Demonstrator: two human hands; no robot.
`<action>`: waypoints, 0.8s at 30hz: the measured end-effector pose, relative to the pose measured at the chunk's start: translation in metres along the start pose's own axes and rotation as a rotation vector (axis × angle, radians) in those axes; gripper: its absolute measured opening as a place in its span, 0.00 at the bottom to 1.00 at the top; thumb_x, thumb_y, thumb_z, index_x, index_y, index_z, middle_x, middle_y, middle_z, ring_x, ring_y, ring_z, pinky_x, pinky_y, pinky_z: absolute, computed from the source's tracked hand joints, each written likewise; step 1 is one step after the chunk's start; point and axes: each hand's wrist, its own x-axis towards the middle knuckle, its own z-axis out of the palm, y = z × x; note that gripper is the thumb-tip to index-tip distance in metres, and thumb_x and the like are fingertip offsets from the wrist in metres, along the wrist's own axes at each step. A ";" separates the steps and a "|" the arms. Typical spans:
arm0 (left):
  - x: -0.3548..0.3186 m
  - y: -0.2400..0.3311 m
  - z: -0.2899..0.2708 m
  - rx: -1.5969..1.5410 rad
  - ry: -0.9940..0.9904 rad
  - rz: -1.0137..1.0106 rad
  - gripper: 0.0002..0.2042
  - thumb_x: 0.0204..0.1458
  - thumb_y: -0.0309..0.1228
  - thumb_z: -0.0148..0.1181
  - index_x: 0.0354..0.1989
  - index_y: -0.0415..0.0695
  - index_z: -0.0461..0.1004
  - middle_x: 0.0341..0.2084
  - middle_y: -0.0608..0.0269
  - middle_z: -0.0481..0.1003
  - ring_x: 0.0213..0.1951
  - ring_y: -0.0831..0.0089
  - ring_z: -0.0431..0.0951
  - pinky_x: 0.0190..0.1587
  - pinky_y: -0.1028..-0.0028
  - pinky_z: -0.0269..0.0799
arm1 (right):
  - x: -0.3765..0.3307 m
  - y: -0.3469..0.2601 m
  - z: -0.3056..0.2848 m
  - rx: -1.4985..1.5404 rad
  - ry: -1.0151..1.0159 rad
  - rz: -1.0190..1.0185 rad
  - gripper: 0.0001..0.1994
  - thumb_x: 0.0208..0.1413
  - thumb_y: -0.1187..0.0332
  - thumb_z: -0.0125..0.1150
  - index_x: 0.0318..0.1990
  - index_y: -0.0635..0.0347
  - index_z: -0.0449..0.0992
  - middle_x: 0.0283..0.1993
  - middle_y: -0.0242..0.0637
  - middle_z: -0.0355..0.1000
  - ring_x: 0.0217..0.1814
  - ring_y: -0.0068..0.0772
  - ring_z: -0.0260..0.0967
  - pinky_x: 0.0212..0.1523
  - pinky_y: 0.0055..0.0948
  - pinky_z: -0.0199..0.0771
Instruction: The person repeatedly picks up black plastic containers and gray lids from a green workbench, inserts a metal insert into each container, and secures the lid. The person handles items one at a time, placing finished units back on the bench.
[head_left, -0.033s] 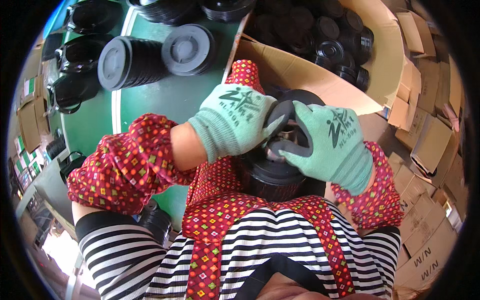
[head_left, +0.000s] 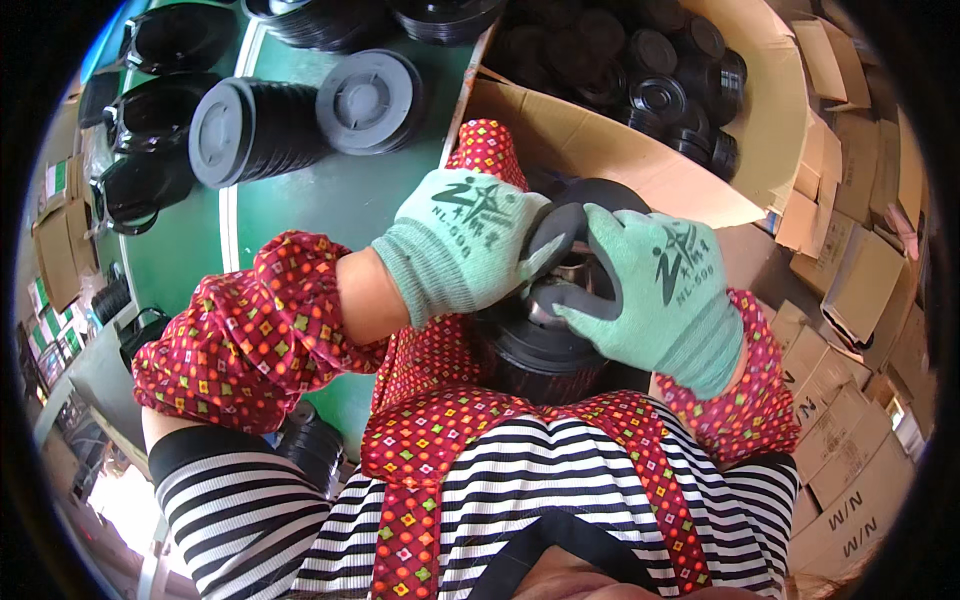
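Note:
Both my hands wear mint-green gloves with dark grey fingers. They meet above a round black disc stack (head_left: 545, 350) in front of my body. My left hand (head_left: 480, 240) comes in from the left with its fingers curled inward and pressed together at a small shiny metal piece (head_left: 545, 303). From the other side my right hand (head_left: 650, 285) curves its thumb and forefinger around the same piece. Fingers cover most of that piece, so its exact kind does not show. A black rounded part (head_left: 605, 195) shows behind the hands.
On the green table (head_left: 300, 220), a leaning stack of black lids (head_left: 270, 130) lies beside a flat grey-black lid stack (head_left: 368, 100). Glossy black vessels (head_left: 150, 185) line its left side. A large open carton (head_left: 600, 140) holds many black round parts. Flattened cartons (head_left: 840, 430) lie at right.
The view has shifted a little, so the table's stacks sit slightly further left. My right hand has tilted slightly; both hands keep nearly the same place and hold.

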 end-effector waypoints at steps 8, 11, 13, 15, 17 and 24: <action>0.030 -0.025 0.011 -0.061 0.103 0.291 0.20 0.49 0.41 0.63 0.49 0.48 0.82 0.35 0.52 0.83 0.39 0.51 0.84 0.42 0.58 0.79 | -0.002 -0.019 -0.016 -0.071 -0.060 0.225 0.27 0.54 0.40 0.72 0.46 0.56 0.78 0.35 0.40 0.77 0.35 0.43 0.79 0.37 0.41 0.77; 0.042 -0.030 0.024 -0.082 0.180 0.334 0.21 0.46 0.41 0.63 0.48 0.46 0.83 0.35 0.51 0.83 0.39 0.50 0.84 0.42 0.57 0.79 | -0.002 -0.020 -0.011 -0.206 -0.017 0.213 0.28 0.55 0.39 0.72 0.47 0.56 0.79 0.34 0.40 0.77 0.35 0.43 0.80 0.36 0.41 0.77; 0.039 -0.029 0.027 -0.036 0.240 0.370 0.19 0.48 0.39 0.63 0.48 0.46 0.83 0.34 0.51 0.83 0.38 0.49 0.84 0.41 0.57 0.78 | -0.007 -0.014 -0.001 -0.176 0.138 0.139 0.28 0.57 0.35 0.65 0.40 0.54 0.77 0.31 0.38 0.75 0.30 0.39 0.77 0.31 0.42 0.72; 0.034 -0.027 0.017 -0.006 0.232 0.355 0.18 0.52 0.40 0.63 0.48 0.46 0.83 0.34 0.51 0.83 0.37 0.49 0.83 0.39 0.59 0.78 | -0.010 -0.007 0.007 -0.216 0.261 0.046 0.29 0.58 0.35 0.63 0.42 0.55 0.78 0.31 0.38 0.76 0.31 0.41 0.78 0.33 0.45 0.73; 0.023 -0.020 0.006 0.072 0.218 0.295 0.17 0.54 0.39 0.64 0.49 0.45 0.83 0.35 0.48 0.83 0.38 0.48 0.83 0.40 0.59 0.78 | -0.013 -0.002 0.000 -0.161 0.286 -0.034 0.28 0.56 0.42 0.69 0.50 0.58 0.80 0.39 0.40 0.76 0.44 0.43 0.76 0.44 0.46 0.73; -0.093 -0.077 0.048 -0.086 0.953 -0.128 0.09 0.62 0.33 0.63 0.45 0.44 0.83 0.33 0.44 0.81 0.36 0.44 0.83 0.38 0.57 0.77 | -0.045 0.005 0.005 0.083 0.538 -0.335 0.33 0.51 0.56 0.76 0.64 0.58 0.78 0.67 0.49 0.71 0.70 0.60 0.65 0.74 0.57 0.60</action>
